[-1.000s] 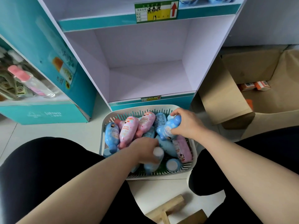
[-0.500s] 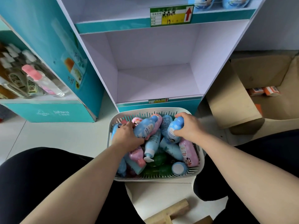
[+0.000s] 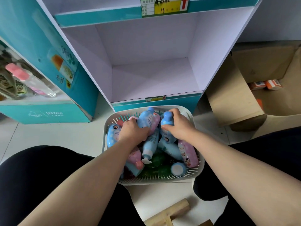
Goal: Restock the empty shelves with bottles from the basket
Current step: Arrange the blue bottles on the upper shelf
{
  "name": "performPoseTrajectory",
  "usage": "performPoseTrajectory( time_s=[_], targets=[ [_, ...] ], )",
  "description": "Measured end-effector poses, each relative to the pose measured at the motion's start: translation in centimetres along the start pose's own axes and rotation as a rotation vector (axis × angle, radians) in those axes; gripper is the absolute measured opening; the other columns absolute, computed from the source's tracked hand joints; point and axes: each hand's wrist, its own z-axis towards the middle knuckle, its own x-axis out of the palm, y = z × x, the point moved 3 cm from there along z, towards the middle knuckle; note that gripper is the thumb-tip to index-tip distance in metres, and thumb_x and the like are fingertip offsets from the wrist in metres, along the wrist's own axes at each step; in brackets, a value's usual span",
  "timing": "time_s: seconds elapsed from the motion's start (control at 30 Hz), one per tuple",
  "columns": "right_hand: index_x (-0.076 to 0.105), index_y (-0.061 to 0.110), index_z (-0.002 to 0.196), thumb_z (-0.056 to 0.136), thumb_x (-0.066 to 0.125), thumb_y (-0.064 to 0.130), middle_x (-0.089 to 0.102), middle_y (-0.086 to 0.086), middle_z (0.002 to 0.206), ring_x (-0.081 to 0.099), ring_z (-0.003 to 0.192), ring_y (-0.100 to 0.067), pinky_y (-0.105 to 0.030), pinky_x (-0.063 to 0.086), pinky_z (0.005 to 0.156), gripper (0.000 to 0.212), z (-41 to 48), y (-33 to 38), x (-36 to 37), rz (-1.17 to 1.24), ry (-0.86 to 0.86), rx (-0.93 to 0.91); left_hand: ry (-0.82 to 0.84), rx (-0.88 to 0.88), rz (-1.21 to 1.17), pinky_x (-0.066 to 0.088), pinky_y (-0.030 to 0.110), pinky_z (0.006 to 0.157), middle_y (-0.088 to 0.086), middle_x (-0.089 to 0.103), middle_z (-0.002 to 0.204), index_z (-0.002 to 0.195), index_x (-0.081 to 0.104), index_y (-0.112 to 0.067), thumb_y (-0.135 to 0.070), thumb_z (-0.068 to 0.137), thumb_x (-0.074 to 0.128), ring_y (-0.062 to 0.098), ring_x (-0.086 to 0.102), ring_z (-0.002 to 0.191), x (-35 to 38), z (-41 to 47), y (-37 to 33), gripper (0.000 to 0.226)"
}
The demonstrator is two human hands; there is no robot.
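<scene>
Well, my left grip (image 3: pixel 132 133) clamps a blue bottle (image 3: pixel 146 117) and my right grip (image 3: pixel 178 127) a second blue bottle (image 3: pixel 167 122), both in the basket (image 3: pixel 154 179) just short of the empty shelf (image 3: pixel 154 79), so I fear lifting drags piled neighbours (image 3: pixel 150 144) underneath out.

Left hand (image 3: pixel 132 132) grips a blue bottle (image 3: pixel 145 117), right hand (image 3: pixel 178 126) grips another blue bottle (image 3: pixel 167 122), both over the basket (image 3: pixel 197 167).
</scene>
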Motion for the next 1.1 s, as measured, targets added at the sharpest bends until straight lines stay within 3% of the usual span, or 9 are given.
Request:
performPoseTrajectory(
  time_s=[0.1,0.17,0.27,0.37,0.47,0.67,0.83,0.97,1.1],
  targets=[
    [0.043,0.014,0.121,0.083,0.068,0.034,0.050,0.003,0.107,0.048,0.096,-0.016,-0.028,0.039,0.079,0.049,-0.2,0.1,-0.9,0.015,-0.072,0.027,0.143,-0.206,-0.538,0.043,0.026,0.056,0.010,0.065,0.086,0.102,0.062,-0.012,-0.032,0.069,0.071,0.020,0.057,0.065,-0.2,-0.7,-0.1,0.039],
    [0.047,0.016,0.117,0.080,0.071,0.035,0.058,-0.001,0.114,0.054,0.103,-0.022,-0.035,0.045,0.087,0.048,-0.4,0.4,-1.8,0.016,-0.104,0.019,0.283,-0.227,-0.863,0.046,0.030,0.060,0.015,0.063,0.086,0.107,0.061,-0.003,-0.025,0.063,0.076,0.023,0.057,0.068,-0.4,-1.6,-0.5,0.051],
    [0.051,0.016,0.116,0.081,0.071,0.030,0.060,-0.003,0.117,0.057,0.105,-0.023,-0.037,0.047,0.088,0.043,-1.5,1.7,-3.4,0.084,-0.140,-0.018,0.399,-0.089,-1.029,0.053,0.042,0.079,0.019,0.064,0.096,0.113,0.057,0.004,-0.011,0.060,0.077,0.029,0.064,0.085,-2.0,-3.8,-1.5,0.059],
    [0.054,0.016,0.117,0.081,0.072,0.023,0.061,-0.003,0.116,0.057,0.105,-0.021,-0.034,0.048,0.087,0.040,-3.0,3.4,-4.9,0.177,-0.184,-0.090,0.402,0.038,-1.043,0.048,0.054,0.089,0.023,0.062,0.100,0.119,0.049,0.005,0.004,0.059,0.075,0.038,0.061,0.090,-3.6,-5.9,-2.3,0.066],
    [0.055,0.017,0.116,0.080,0.073,0.022,0.061,-0.003,0.116,0.058,0.105,-0.021,-0.036,0.049,0.088,0.041,-4.7,5.2,-6.4,0.209,-0.228,-0.150,0.344,0.137,-1.033,0.058,0.039,0.074,0.022,0.063,0.103,0.120,0.047,-0.002,0.017,0.065,0.073,0.032,0.067,0.089,-5.7,-7.7,-3.1,0.064],
    [0.050,0.015,0.121,0.080,0.072,0.014,0.061,0.000,0.117,0.057,0.105,-0.018,-0.032,0.046,0.091,0.047,-9.0,8.9,-10.3,0.274,-0.359,-0.287,0.145,0.348,-0.851,0.058,0.027,0.072,0.015,0.068,0.099,0.113,0.048,-0.004,0.010,0.071,0.075,0.020,0.069,0.083,-11.0,-10.3,-5.4,0.052],
    [0.050,0.019,0.114,0.082,0.071,0.017,0.062,0.004,0.117,0.057,0.107,-0.016,-0.033,0.047,0.091,0.038,-11.2,11.8,-15.1,0.270,-0.491,-0.389,-0.042,0.474,-0.847,0.057,0.031,0.079,0.011,0.068,0.107,0.116,0.050,-0.010,0.001,0.067,0.082,0.023,0.067,0.098,-17.0,-10.9,-9.9,0.059],
    [0.051,0.022,0.110,0.082,0.071,0.020,0.061,0.011,0.113,0.058,0.107,-0.014,-0.038,0.049,0.091,0.035,-11.2,13.6,-19.3,0.307,-0.607,-0.462,-0.210,0.541,-0.807,0.056,0.037,0.085,0.009,0.066,0.108,0.108,0.053,-0.016,-0.005,0.064,0.086,0.023,0.066,0.098,-21.7,-10.1,-14.5,0.056],
    [0.051,0.022,0.114,0.082,0.072,0.020,0.060,0.013,0.113,0.058,0.107,-0.013,-0.038,0.050,0.091,0.038,-9.2,14.6,-21.8,0.343,-0.628,-0.501,-0.360,0.537,-0.691,0.055,0.032,0.080,0.005,0.065,0.104,0.102,0.054,-0.015,-0.008,0.062,0.087,0.021,0.065,0.094,-24.9,-7.2,-18.9,0.052]
  ],
)
